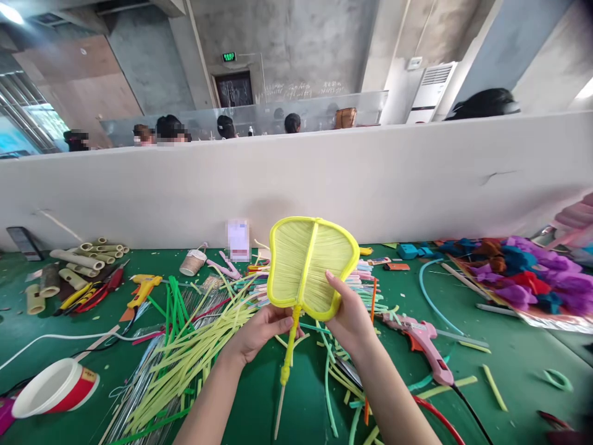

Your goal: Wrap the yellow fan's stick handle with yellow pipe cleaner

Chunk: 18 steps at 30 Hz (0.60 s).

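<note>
A yellow hand fan [290, 262] stands nearly upright in front of me, its rounded face edged in brighter yellow with a rib down the middle. Its handle is wrapped in yellow, and a bare wooden stick sticks out at the bottom. My left hand [264, 327] is closed on the top of the handle, thumb and fingers pinching it just below the face. My right hand [347, 312] grips the lower right edge, thumb on the front and the other fingers hidden behind. Yellow-green pipe cleaners [199, 346] lie in a loose pile left of my left hand.
A pink glue gun [428, 349] lies right of my arm; a yellow glue gun [141, 293] lies left. Further left are pliers [88, 296], bamboo pieces [83, 262] and a paper cup [50, 386]. Purple and blue fuzzy pieces [532, 272] cover the right. A white partition [185, 191] bounds the table.
</note>
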Each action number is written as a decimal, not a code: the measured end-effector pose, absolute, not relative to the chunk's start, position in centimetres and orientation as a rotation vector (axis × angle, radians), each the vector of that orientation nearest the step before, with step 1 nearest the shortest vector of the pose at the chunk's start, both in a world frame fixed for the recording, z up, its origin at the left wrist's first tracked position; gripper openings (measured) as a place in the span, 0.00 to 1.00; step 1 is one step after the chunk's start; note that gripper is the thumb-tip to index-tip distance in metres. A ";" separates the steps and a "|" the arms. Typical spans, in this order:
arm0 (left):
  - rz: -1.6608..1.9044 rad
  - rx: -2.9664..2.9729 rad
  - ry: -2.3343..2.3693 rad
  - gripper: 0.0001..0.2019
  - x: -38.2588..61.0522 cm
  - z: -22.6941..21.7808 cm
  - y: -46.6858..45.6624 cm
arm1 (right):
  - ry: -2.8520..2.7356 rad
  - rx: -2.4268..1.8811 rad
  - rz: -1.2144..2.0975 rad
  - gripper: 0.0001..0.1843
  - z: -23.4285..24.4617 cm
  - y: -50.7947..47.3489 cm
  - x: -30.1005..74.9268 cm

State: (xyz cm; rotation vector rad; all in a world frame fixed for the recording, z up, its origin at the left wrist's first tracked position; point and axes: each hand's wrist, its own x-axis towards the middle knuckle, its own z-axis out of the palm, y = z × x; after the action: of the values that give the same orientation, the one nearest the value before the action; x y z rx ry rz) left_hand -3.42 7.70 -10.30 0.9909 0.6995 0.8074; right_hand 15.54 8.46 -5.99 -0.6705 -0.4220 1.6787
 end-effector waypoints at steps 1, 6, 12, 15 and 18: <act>0.803 0.997 0.699 0.13 -3.4 -10.5 7.7 | -0.404 -0.674 1.686 0.20 -6.1 8.6 15.5; 0.785 1.014 0.663 0.16 -3.0 -10.8 6.9 | -0.452 -0.661 1.721 0.19 -6.3 8.3 15.2; 0.897 1.029 0.749 0.17 -2.1 -10.2 6.6 | -0.582 -0.645 1.614 0.22 -6.5 7.8 14.7; 1.029 1.065 0.861 0.15 -2.5 -9.5 7.4 | -0.632 -0.705 1.468 0.28 -6.9 8.2 14.6; 1.109 1.112 0.978 0.15 -3.6 -8.9 8.1 | -0.656 -0.783 1.431 0.28 -7.3 8.5 14.5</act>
State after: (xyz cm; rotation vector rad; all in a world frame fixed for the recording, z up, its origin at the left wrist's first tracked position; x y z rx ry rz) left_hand -3.62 8.10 -8.88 1.1119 0.9782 1.1094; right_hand 14.55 8.53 -7.35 -0.7832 -0.6559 1.4314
